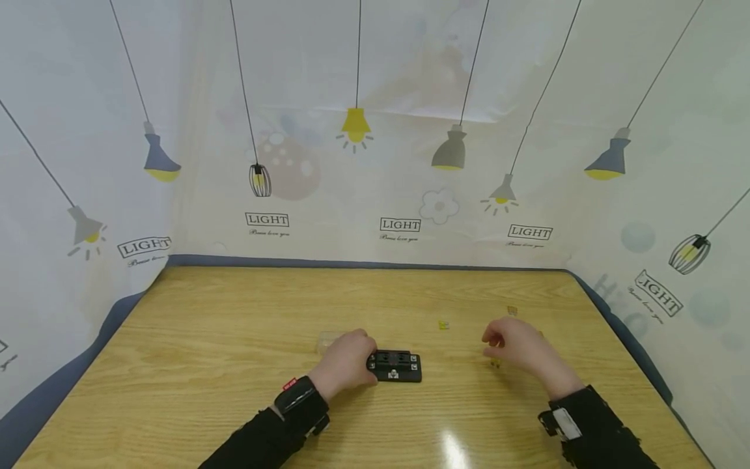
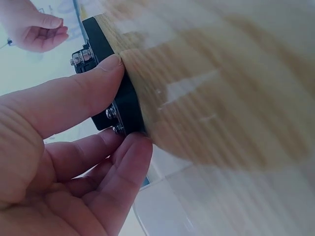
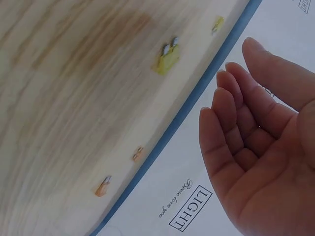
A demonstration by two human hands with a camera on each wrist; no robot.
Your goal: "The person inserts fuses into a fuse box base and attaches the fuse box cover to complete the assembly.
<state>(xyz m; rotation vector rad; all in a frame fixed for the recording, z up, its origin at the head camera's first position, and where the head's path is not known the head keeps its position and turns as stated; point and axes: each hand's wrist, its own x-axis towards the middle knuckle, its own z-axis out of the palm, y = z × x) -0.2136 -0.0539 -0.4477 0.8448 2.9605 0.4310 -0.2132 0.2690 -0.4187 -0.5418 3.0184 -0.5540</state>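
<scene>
Left hand (image 2: 29,157) from 8 o'clock, and it's pinching the block (image 2: 129,104), screws (image 2: 111,112) glinting! Right hand (image 2: 37,34) up at 10, fingers loosely curled; wooden table (image 2: 226,103) out towards 3!

2 hands (image 1: 346,359) (image 1: 518,345), 1 blk block (image 1: 401,374), 1 box (image 2: 165,211), 4 pcs (image 3: 168,60) (image 3: 218,25) (image 3: 138,154) (image 3: 102,188).

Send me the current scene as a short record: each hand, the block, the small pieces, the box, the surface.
left hand: grips the block's left end
right hand: over the table, fingers loosely bent, nothing seen in it
block: black, with metal screws; whether it touches the table, cannot tell
yellow pieces: two in the right wrist view
orange pieces: two in the right wrist view
box: clear, partly hidden by the left hand in the head view
table: wood-grained
</scene>
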